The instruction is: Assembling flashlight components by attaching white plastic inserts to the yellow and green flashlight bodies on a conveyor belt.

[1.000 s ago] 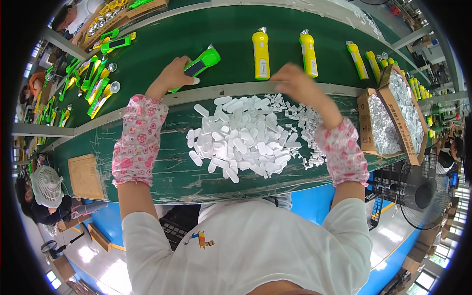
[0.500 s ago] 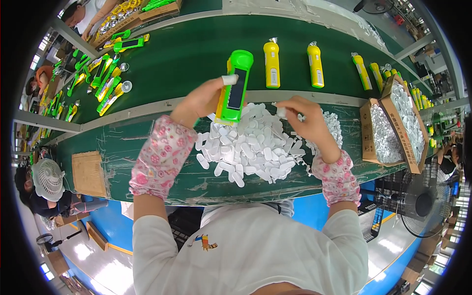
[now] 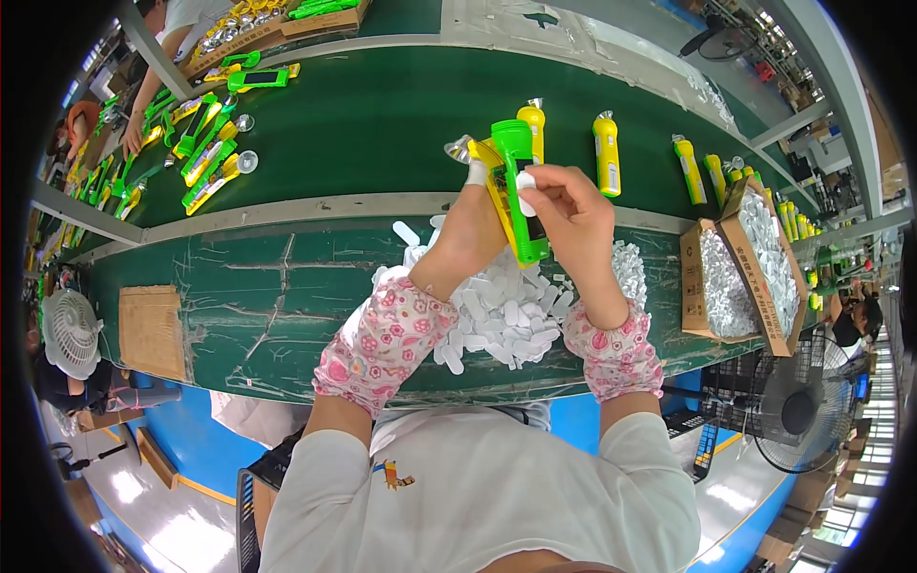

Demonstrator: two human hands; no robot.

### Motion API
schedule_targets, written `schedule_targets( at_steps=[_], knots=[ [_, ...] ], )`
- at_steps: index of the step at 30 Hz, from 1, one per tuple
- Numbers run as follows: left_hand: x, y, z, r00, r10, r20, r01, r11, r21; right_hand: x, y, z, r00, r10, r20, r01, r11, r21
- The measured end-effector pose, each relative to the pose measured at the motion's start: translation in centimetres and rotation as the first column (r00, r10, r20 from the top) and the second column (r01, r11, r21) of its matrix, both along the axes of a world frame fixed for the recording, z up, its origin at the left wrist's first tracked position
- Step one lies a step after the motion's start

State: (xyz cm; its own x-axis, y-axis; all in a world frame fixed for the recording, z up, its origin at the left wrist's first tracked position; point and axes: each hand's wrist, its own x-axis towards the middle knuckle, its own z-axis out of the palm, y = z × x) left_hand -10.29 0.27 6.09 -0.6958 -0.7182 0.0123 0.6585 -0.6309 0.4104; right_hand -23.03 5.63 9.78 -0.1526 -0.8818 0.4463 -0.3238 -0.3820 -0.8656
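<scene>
My left hand (image 3: 465,246) is closed around a flashlight (image 3: 513,141) whose green and yellow shell halves stand apart along one side. A shiny reflector (image 3: 459,149) sticks out at its head, and a dark panel shows on the green half. In my right hand (image 3: 581,222), thumb and fingers pinch a small white oval piece (image 3: 525,194) against or right in front of that panel; whether it touches cannot be seen. Below both hands lies a heap of white oval pieces (image 3: 506,325) on the green bench, partly hidden by my left forearm.
Yellow flashlights (image 3: 607,158) stand along the green belt (image 3: 373,124) beyond the bench. Green and yellow flashlight parts (image 3: 212,162) lie far left, near another person's arm (image 3: 143,103). Cardboard boxes (image 3: 724,286) of small silvery pieces sit at right, beside a smaller heap (image 3: 628,272).
My left hand has moved right and turned the flashlight, so its opened side and reflector show. My right hand has risen from beside the heap to the flashlight with the white piece.
</scene>
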Motion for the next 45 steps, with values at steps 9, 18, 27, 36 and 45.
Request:
schedule_targets(
  at_steps=[9,18,27,36,45],
  knots=[
    [1.0,0.9,0.3,0.998,-0.027,-0.056,0.015,0.978,-0.207,1.1,-0.6,2.9,0.989,-0.058,-0.138,0.064,0.997,0.038],
    [1.1,0.5,-0.3,0.992,0.128,-0.01,-0.128,0.971,-0.201,0.7,0.5,3.2,0.788,-0.198,-0.583,0.032,0.959,-0.283],
    [1.8,0.5,0.9,0.953,0.273,0.13,-0.262,0.961,-0.092,0.2,1.5,0.6,0.918,0.01,-0.397,0.054,0.987,0.151],
    [2.6,0.6,1.6,0.888,0.398,0.23,-0.395,0.917,-0.061,2.2,1.4,-0.6,0.939,-0.003,-0.344,0.022,0.998,0.053],
    [1.7,1.0,0.3,0.911,0.402,0.089,-0.399,0.915,-0.051,4.8,2.0,-1.3,0.854,-0.149,-0.498,0.158,0.987,-0.024]
  ],
)
